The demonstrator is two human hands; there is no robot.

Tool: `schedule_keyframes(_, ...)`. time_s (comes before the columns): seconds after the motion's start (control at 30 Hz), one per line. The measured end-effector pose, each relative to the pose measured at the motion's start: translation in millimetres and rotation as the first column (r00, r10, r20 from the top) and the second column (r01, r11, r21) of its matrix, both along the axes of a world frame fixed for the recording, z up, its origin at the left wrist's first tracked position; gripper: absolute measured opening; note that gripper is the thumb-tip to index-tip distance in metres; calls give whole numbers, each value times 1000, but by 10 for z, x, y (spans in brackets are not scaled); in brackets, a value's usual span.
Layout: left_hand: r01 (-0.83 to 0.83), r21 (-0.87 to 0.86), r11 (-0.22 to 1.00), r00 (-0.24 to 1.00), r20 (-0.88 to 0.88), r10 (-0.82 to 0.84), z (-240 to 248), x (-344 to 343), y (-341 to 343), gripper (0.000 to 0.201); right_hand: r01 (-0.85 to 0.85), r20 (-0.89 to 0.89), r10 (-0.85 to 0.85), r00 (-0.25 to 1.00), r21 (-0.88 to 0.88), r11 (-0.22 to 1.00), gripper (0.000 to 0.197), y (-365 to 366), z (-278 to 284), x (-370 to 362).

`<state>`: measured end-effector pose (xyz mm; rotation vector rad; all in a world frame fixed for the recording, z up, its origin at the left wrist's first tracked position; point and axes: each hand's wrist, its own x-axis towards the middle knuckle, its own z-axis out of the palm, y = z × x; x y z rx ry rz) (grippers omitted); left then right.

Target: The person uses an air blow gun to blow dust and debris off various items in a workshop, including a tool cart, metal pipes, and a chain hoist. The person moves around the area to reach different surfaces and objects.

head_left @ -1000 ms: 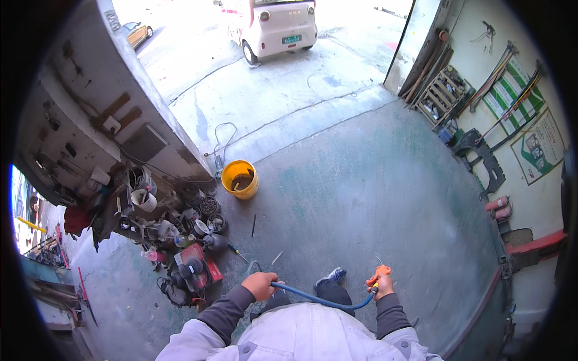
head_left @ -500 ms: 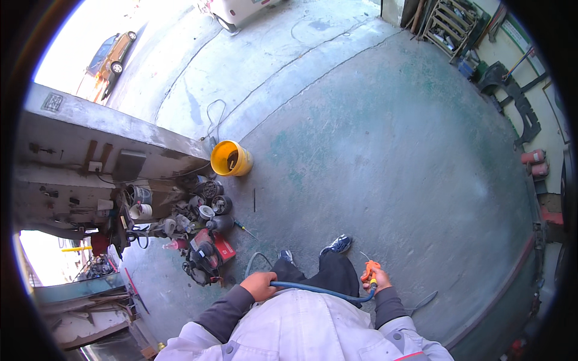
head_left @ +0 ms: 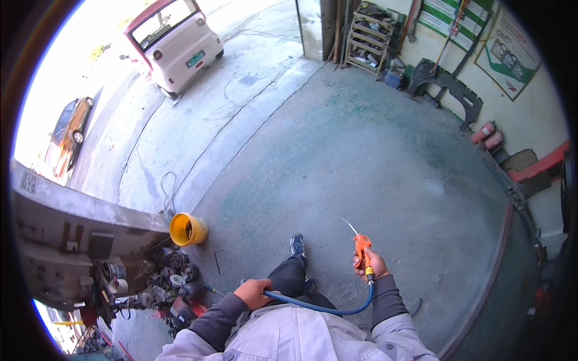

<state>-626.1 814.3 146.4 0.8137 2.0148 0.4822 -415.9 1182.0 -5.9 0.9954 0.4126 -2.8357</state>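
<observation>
We hold an orange air blow gun [head_left: 362, 242] and its blue hose [head_left: 337, 311] above the workshop floor [head_left: 385, 168].
Our left hand [head_left: 253, 293] is curled around the hose, which sags across the front of our pale jacket [head_left: 289, 334] to the yellow fitting [head_left: 369, 273] below the gun. Our right hand [head_left: 376, 265] wraps the gun's handle — fingers folded over it, the thin nozzle [head_left: 349, 225] pointing forward and slightly left. Past our sneaker [head_left: 297, 245], a yellow bucket [head_left: 198, 232] stands to the left. Farther off, a slatted rack [head_left: 368, 37] leans near the right wall — and outside we see a white-and-red minicar [head_left: 180, 57] and a golden-brown car [head_left: 69, 129].
</observation>
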Motion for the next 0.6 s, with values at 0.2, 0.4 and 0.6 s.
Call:
schedule_keyframes(0.2,202,90,975,977,-79,-196,271,-692,1657,46,135,223,-190,956,240,961,38,1060,261,71)
schedule_keyframes(0.4,524,263,810,812,134,-568,738,-1227,3674,51,462,260,-528,808,277,843,34,2427,589,283)
schedule_keyframes(0.6,589,388,709,766,11,-643,985,-1573,5422,54,625,104,-682,724,318,713,34,3901,991,82)
